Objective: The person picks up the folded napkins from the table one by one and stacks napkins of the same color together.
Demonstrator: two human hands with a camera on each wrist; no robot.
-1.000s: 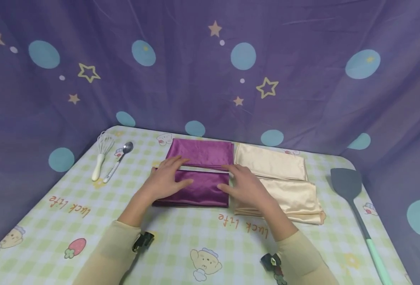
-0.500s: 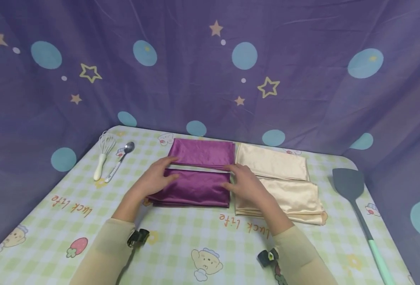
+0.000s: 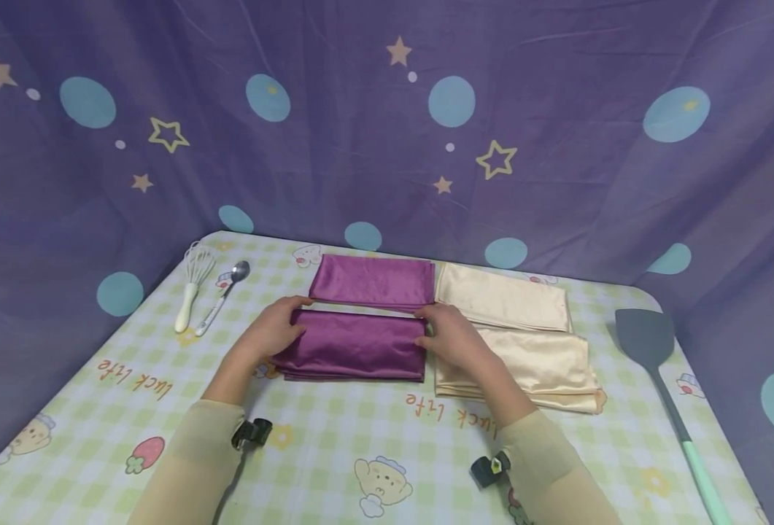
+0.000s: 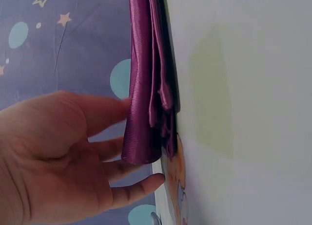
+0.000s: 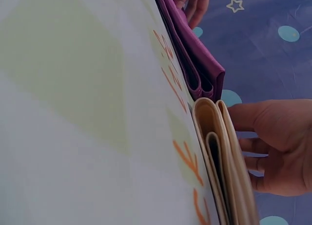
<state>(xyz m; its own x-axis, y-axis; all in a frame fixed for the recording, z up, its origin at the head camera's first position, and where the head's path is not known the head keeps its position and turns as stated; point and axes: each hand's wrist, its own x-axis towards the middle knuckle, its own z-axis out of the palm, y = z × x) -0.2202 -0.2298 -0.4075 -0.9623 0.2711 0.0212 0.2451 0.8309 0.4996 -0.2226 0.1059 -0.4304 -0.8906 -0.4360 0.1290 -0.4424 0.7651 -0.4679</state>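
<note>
The near purple cloth (image 3: 360, 350) lies folded on the worktop (image 3: 321, 452), left of the middle and set well in from the left edge. The left hand (image 3: 270, 332) is at its left end, fingers extended and loosely spread, with the thumb at the cloth's upper face; nothing is clasped. The right hand (image 3: 455, 339) is likewise relaxed, its thumb and fingertips at the cloth's right end while the palm is over the near cream cloth (image 3: 538, 364). One hand at each end probably lets both ends be steadied evenly, and uncurled fingers suit thin satin, which would likely slide or crease under a hard pinch.

Behind it, the far purple cloth (image 3: 373, 282) runs alongside, close to the far edge, with the far cream cloth (image 3: 505, 295) just to its right. Like sits with like, so each colour makes its own column, and the long sides run roughly with the far edge. The whisk (image 3: 187, 306) and spoon (image 3: 212, 313) lie toward the far left corner, and the spatula (image 3: 645, 339) lies along the right edge, seemingly kept aside to leave the middle for cloth.
</note>
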